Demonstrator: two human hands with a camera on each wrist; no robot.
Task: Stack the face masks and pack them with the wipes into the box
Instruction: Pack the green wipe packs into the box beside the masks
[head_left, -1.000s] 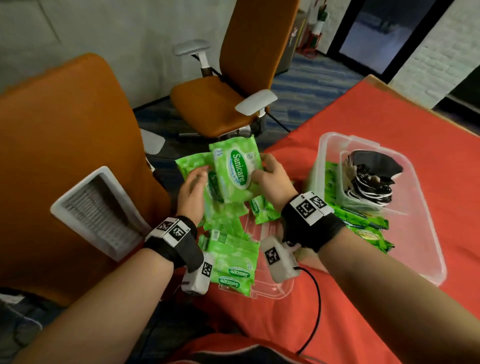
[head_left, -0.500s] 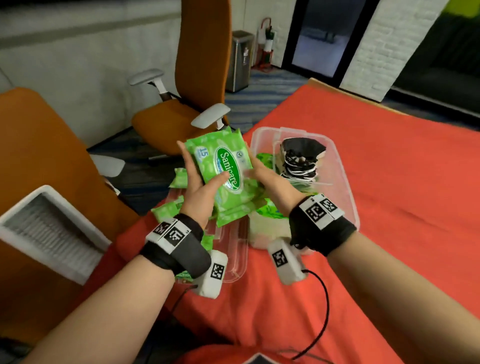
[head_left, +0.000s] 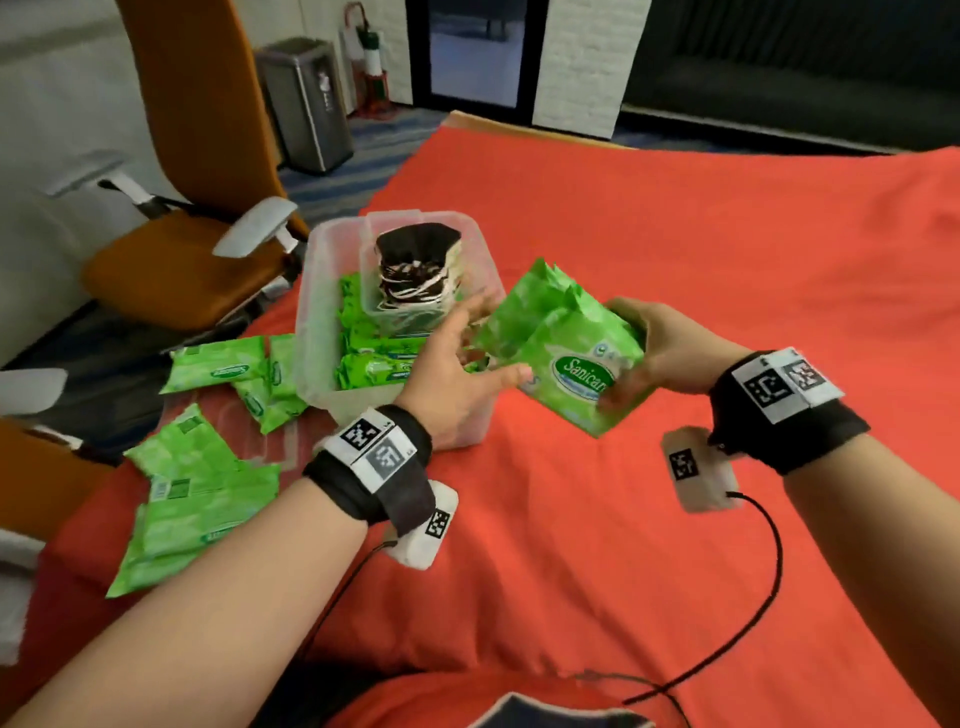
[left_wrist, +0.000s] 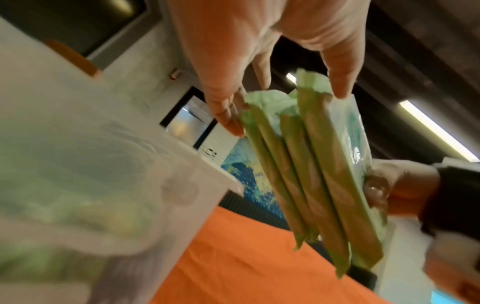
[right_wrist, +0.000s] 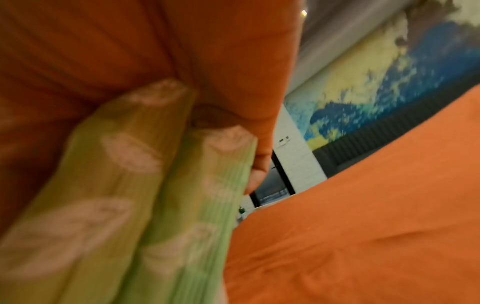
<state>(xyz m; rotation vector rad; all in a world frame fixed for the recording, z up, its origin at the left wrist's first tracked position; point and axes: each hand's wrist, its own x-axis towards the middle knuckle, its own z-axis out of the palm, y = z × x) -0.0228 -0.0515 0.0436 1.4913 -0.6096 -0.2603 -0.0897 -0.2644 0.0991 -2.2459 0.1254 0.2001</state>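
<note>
A: Red cloth (head_left: 649, 519) covers the table, with orange chairs (head_left: 187, 260) and a grey bin (head_left: 306, 104) behind it. What does the head view give?

B: The right hand (head_left: 670, 348) grips a bundle of green wipe packs (head_left: 566, 358) just right of the clear box (head_left: 317, 312), their long axis running from near-right up toward far-left. The left hand (head_left: 457, 374) has its fingers spread and relaxed, its thumb touching the bundle's near edge. Black face masks (head_left: 415, 270) stand stacked in the box's inner compartment, more wipes beside them. Loose packs (head_left: 208, 467) lie on the cloth to the left.

A: And the left wrist?

B: Four packs (left_wrist: 306, 174) show edge-on, slanting downward; the left hand's fingertips (left_wrist: 228, 115) touch their top ends.

A: Right wrist?

B: Blurred packs (right_wrist: 142, 195) fill the frame, held under the curled right fingers (right_wrist: 257, 164); a blue and yellow mural (right_wrist: 376, 72) shows beyond.
</note>
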